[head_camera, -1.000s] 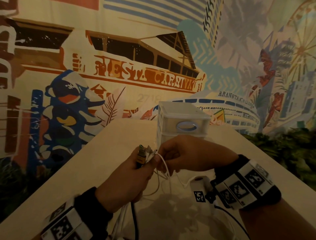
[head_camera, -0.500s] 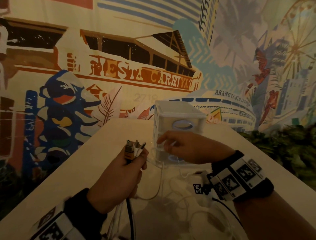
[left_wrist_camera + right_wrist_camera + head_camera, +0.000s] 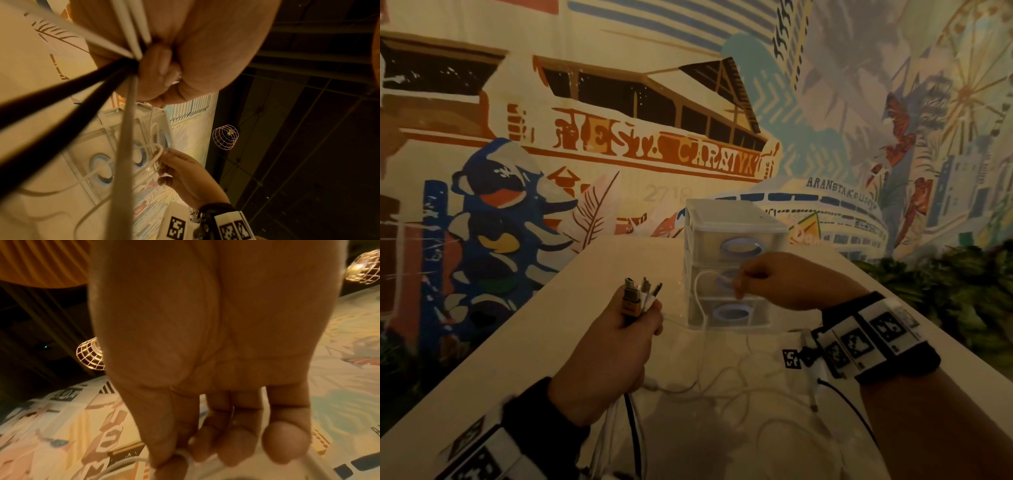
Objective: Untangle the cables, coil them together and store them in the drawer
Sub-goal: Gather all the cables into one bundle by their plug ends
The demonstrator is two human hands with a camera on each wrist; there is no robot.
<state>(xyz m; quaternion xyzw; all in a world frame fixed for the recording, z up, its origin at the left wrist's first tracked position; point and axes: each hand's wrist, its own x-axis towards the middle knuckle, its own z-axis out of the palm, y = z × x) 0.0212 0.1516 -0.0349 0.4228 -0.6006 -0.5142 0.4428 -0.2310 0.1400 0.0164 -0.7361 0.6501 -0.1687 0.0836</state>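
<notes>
Cables held in both hands before the drawer unit on the counter.

The left hand (image 3: 607, 356) is clenched around a bundle of cables (image 3: 635, 435), their connector ends (image 3: 642, 294) projecting upward above the fist; black and white strands hang below it. A white cable loop (image 3: 702, 291) is pinched by the right hand (image 3: 780, 284) in front of the clear drawer unit (image 3: 732, 240), whose 3 drawers are seen closed. Loose white cable lies on the counter (image 3: 517, 342) between the wrists.
</notes>
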